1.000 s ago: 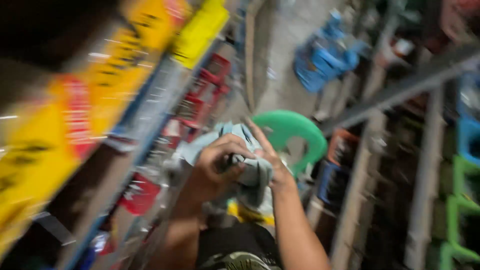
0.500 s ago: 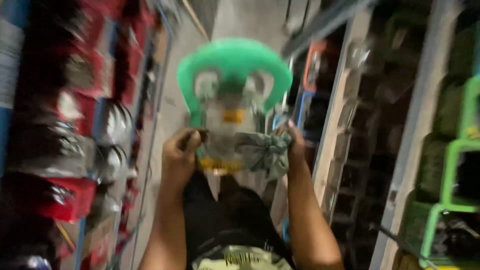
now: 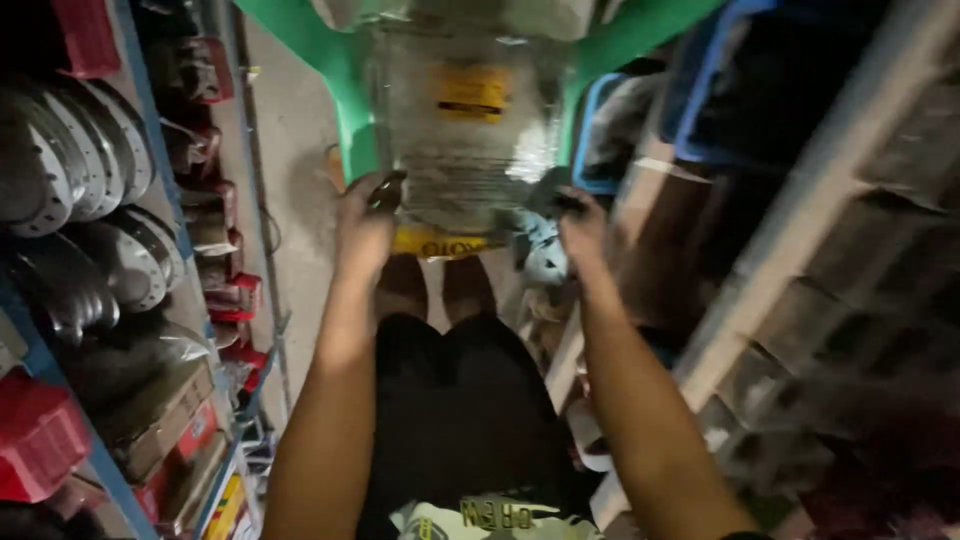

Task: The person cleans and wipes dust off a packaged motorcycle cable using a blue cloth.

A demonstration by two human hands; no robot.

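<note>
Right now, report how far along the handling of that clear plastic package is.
Done: the clear plastic package is off the shelves, gripped by the left hand and right hand. In hand: it sits on the green plastic stool. Left: both hands must let go.

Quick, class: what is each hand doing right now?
Left hand: closed on the clear plastic packet.
Right hand: closed on the same packet's other edge.

Bare forearms, black shorts (image 3: 460, 410), pale printed shirt hem (image 3: 490, 518), no sleeves.
</note>
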